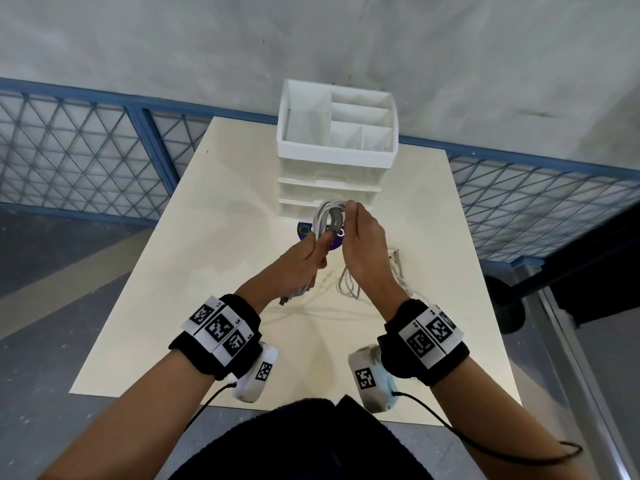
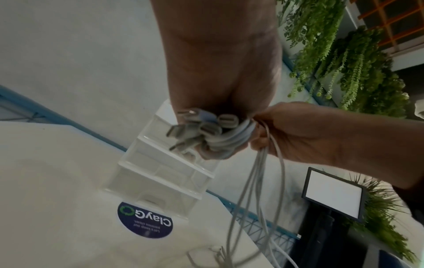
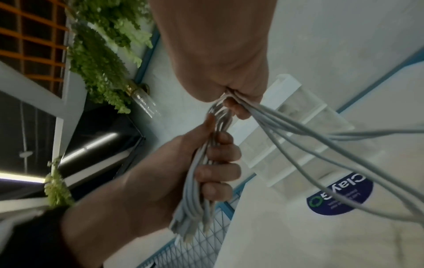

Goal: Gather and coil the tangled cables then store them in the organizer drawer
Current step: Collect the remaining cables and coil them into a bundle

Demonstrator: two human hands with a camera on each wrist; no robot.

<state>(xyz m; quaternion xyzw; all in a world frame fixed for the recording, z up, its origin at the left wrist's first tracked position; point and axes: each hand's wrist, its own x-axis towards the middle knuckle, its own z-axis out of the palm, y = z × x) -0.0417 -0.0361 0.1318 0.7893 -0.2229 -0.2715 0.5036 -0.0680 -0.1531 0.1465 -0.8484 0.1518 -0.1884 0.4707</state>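
Observation:
A bundle of grey-white cables (image 1: 329, 216) is held up over the table, just in front of the white drawer organizer (image 1: 336, 150). My left hand (image 1: 318, 244) grips the bundle in its fist, and the plug ends (image 2: 199, 127) stick out below the fingers (image 3: 215, 172). My right hand (image 1: 351, 206) pinches the top of the loop, with several strands (image 3: 298, 137) running down from it. The remaining cable lengths (image 1: 349, 285) trail on the cream table (image 1: 207, 271). All three drawers of the organizer look shut.
A round dark blue sticker (image 2: 144, 219) lies on the table at the organizer's foot. The organizer's top tray (image 1: 311, 123) has empty compartments. A blue mesh railing (image 1: 86, 150) runs behind the table, and a dark stand (image 1: 512, 306) is at the right.

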